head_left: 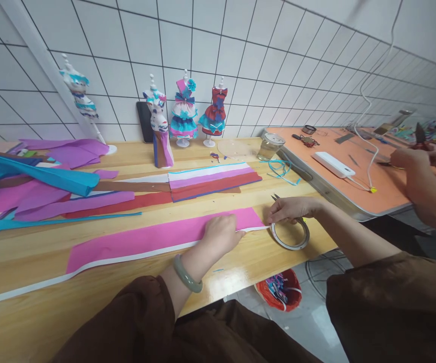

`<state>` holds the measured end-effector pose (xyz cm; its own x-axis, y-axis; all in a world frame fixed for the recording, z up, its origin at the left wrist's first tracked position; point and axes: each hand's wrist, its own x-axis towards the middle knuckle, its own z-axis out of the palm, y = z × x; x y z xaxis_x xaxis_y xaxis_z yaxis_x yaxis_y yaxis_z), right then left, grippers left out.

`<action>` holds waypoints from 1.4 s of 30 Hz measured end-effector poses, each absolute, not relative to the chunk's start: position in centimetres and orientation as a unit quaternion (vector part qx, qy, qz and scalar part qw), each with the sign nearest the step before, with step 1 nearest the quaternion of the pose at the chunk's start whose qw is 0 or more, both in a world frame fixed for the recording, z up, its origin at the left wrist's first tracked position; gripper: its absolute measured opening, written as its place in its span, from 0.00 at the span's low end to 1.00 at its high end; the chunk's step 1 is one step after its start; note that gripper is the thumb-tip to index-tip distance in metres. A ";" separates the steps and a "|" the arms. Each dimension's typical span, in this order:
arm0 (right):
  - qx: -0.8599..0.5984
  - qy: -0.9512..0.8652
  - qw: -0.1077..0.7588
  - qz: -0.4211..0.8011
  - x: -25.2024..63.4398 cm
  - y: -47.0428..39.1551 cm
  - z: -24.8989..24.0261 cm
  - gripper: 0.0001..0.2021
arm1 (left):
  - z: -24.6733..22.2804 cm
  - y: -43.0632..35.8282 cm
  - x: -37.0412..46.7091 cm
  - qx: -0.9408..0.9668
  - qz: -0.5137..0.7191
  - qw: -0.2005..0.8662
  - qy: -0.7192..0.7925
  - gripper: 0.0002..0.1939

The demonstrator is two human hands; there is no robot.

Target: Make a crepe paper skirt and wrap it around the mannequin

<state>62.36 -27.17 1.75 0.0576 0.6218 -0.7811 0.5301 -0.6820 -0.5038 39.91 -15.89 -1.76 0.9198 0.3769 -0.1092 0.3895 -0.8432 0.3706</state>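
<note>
A long pink strip [145, 241] lies across the wooden table, with a narrow white strip [127, 258] along its near edge. My left hand [221, 234], with a green bangle on the wrist, rests closed on the pink strip towards its right end; what its curled fingers hold, if anything, is hidden. Just past that end, my right hand [289, 209] is closed on a roll of white tape [291, 246], whose free end runs left to the pink strip. Dark pointed scissor tips [274, 197] show behind the right hand.
Layered coloured strips [213, 180] lie behind the pink one. Cloth pieces [32, 191] are heaped at left. Small dressed mannequins [183, 113] and a glass jar [270, 146] stand at the back. Another person's hands [414, 159] are over the orange table [376, 196]. A red bin [289, 297] is below.
</note>
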 end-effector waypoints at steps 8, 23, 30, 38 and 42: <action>-0.715 -0.445 -0.003 0.539 61.9 -26.7 2.3 0.19 | -2.0 -15.9 40.0 0.959 -0.004 0.197 0.203 0.14; -0.729 -0.459 -0.057 0.505 62.1 -26.2 2.8 0.25 | -2.0 -15.9 39.9 0.960 -0.004 0.197 0.199 0.14; -0.727 -0.462 -0.060 0.505 62.0 -26.2 2.7 0.22 | -1.8 -16.0 39.8 0.958 -0.007 0.204 0.203 0.15; -0.738 -0.452 -0.064 0.497 62.1 -26.1 1.8 0.20 | -1.8 -16.1 39.8 0.958 -0.007 0.205 0.201 0.15; -0.747 -0.448 -0.068 0.486 61.9 -26.2 1.3 0.21 | -1.8 -16.2 39.7 0.959 -0.010 0.202 0.201 0.15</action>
